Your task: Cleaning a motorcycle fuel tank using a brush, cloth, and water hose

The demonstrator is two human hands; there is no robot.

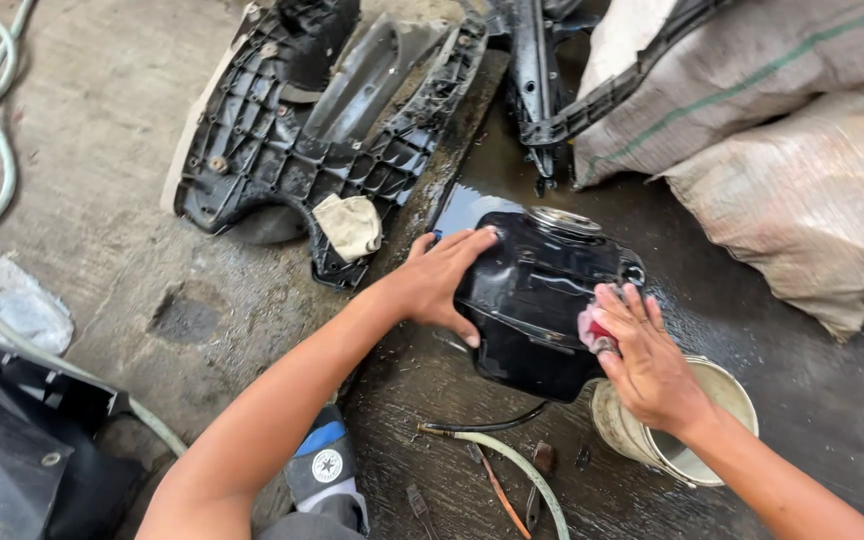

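Head view: a glossy black motorcycle fuel tank lies on the wet concrete floor, between a ribbed black plastic panel and a white bucket. The left hand lies spread, flat on its side; the right hand grips a red-pink rag against it. The tank looks rigid, fairly heavy and slippery when wet — its lower edges probably offer the surest hold.

Centre frame, the black fuel tank looks glossy, wet painted metal with a shiny metal cap. Upper left, the ribbed panel is matt black plastic. The concrete floor is rough; the sacks are coarse woven.
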